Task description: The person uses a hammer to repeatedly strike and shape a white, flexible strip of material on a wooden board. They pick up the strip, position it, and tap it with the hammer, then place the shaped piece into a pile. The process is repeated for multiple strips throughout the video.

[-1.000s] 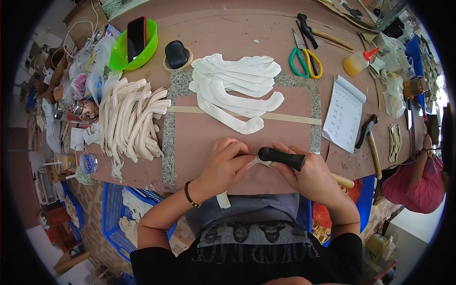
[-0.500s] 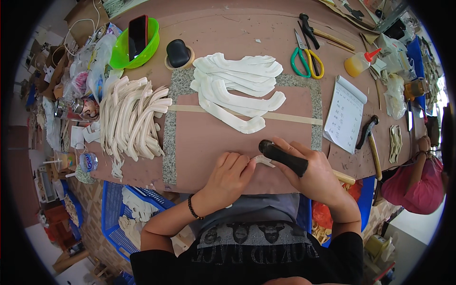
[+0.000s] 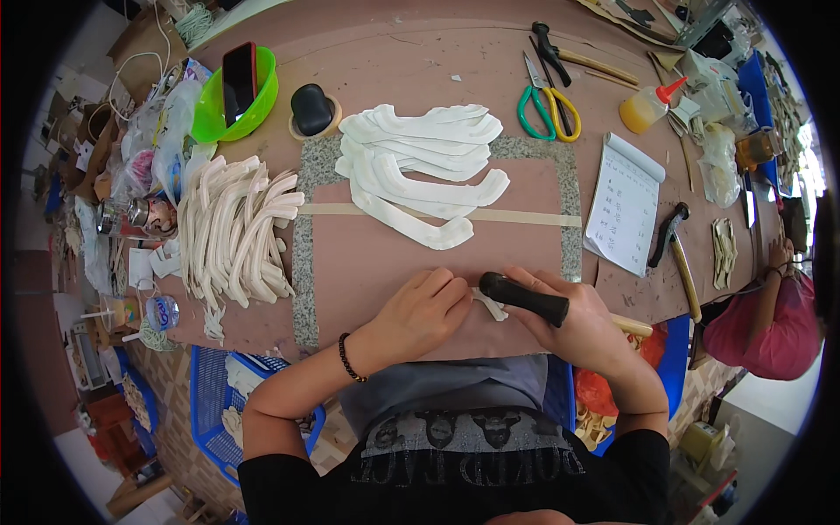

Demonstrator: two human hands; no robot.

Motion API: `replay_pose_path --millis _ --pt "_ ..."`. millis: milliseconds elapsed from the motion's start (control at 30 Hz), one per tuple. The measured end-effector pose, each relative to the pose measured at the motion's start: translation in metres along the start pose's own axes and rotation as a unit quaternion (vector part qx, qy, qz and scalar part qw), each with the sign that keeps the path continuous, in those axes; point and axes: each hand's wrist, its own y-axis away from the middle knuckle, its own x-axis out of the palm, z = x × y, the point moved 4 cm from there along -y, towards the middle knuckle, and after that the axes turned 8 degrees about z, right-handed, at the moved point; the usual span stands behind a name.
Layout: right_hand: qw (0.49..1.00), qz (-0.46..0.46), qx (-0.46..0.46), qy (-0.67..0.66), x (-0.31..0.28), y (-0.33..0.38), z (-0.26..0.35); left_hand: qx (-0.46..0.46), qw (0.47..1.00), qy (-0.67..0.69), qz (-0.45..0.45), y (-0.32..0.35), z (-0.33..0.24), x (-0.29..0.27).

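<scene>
From the head view, your right hand (image 3: pixel 577 328) is wrapped tightly round the black handle of a tool (image 3: pixel 523 299), whose working end points left toward a small cream-coloured piece (image 3: pixel 488 304) lying flat on the brown tabletop (image 3: pixel 367 262) at its near edge. Your left hand (image 3: pixel 424 311) lies palm down with the fingers loosely curled, fingertips pressing on or right against that piece; whether they actually pinch it, you cannot tell from here, since the fingers hide most of it. The risk I would judge greatest is to those left fingertips: they sit just beside the tool's tip, so a slip of the tool across the piece, caused by too much push or a poor hold-down, could run it into them. The piece is also small and close to the tabletop's edge, so a loose hold could let it skid toward your lap. The piece lies between your two hands, touching the left and right at the tool's tip. Well beyond, a stack of white curved strips (image 3: pixel 424 166) rests on the mat, a pile of cream strips (image 3: pixel 236 232) lies to the left, and scissors (image 3: pixel 547 96) and a notepad (image 3: pixel 623 206) sit to the right.
</scene>
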Motion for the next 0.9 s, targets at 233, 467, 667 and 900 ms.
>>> replay_pose_path --millis 233,467,667,900 --pt "0.999 -0.023 -0.045 -0.019 -0.007 -0.006 0.006 -0.009 0.999 -0.02 0.027 0.011 -0.003 -0.001" --pt "0.998 -0.004 -0.063 0.006 -0.005 -0.009 0.013 -0.014 0.997 -0.064 0.027 0.021 -0.006 -0.002" --pt "0.999 0.007 -0.04 0.019 -0.004 -0.015 0.015 -0.024 0.996 -0.085 0.023 0.028 -0.007 -0.006" --pt "0.999 0.025 -0.02 0.043 0.005 -0.027 0.011 -0.046 0.996 -0.078 0.007 0.042 -0.007 -0.007"
